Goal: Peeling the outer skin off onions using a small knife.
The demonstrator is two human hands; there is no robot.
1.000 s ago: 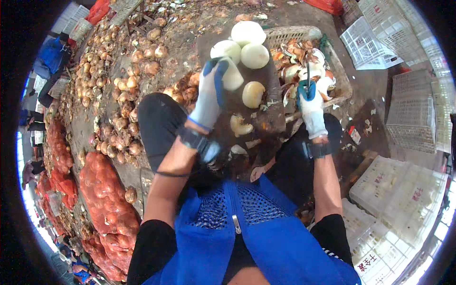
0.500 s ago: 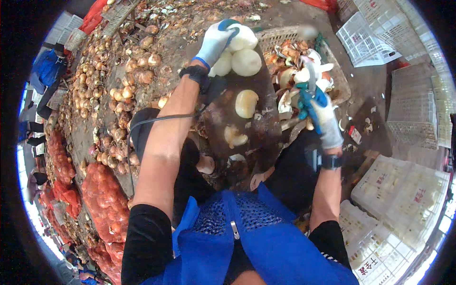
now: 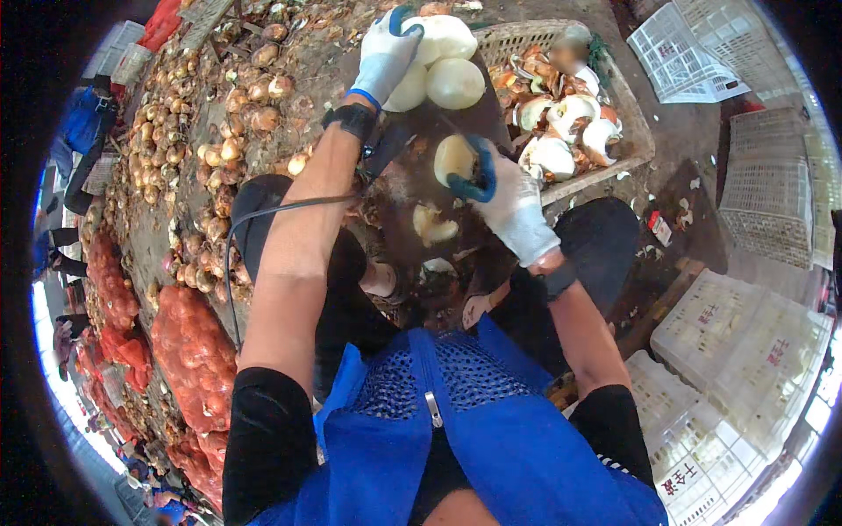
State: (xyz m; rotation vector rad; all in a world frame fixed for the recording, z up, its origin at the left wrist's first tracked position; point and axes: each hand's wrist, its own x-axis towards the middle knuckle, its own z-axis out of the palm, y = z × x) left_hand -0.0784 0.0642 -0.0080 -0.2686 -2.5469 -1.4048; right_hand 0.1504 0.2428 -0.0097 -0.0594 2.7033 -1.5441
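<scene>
My left hand (image 3: 389,54), in a white and blue glove, curls its fingers at the left edge of a peeled white onion (image 3: 445,39). That onion rests against two more peeled onions, one of them a round one (image 3: 455,83), at the far end of a dark board (image 3: 412,184). Nearer to me, my right hand (image 3: 507,195), gloved alike, closes its fingers round the right side of another pale onion (image 3: 453,159). A thin line shows above this onion; whether it is a blade I cannot tell. A pale onion scrap (image 3: 432,225) lies just below.
A crate (image 3: 605,171) of peels and onion pieces stands at the right of the board. Unpeeled onions (image 3: 158,162) cover the ground at left, beside red mesh sacks (image 3: 193,355). White crates (image 3: 710,320) are stacked at right. A dark cord (image 3: 281,209) crosses under my left forearm.
My right hand has come left from the peel crate to the onion on the board. My left hand has shifted slightly away and left, at the edge of the far onion.
</scene>
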